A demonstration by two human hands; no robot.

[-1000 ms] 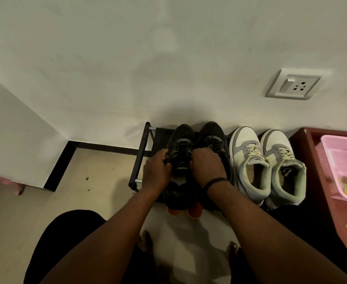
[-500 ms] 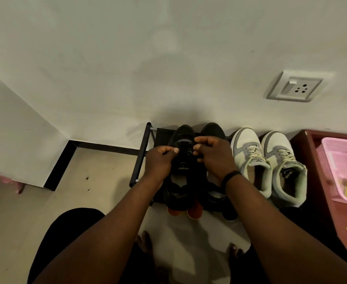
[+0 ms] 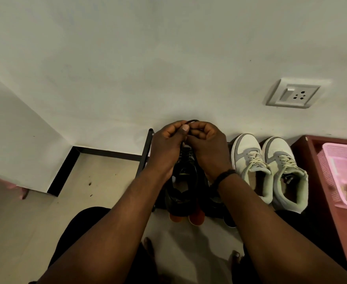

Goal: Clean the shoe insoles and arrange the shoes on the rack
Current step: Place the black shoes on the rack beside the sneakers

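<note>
While both my hands work at the black shoe (image 3: 183,181) on the rack (image 3: 146,150) beside the grey-white pair (image 3: 269,171), my left hand (image 3: 166,148) and right hand (image 3: 207,148) each pinch its black lace (image 3: 193,121). I judge the lace thin, limp and slippery, best held near the ends; the shoe is light and soft-sided, so take it at the heel collar.
</note>
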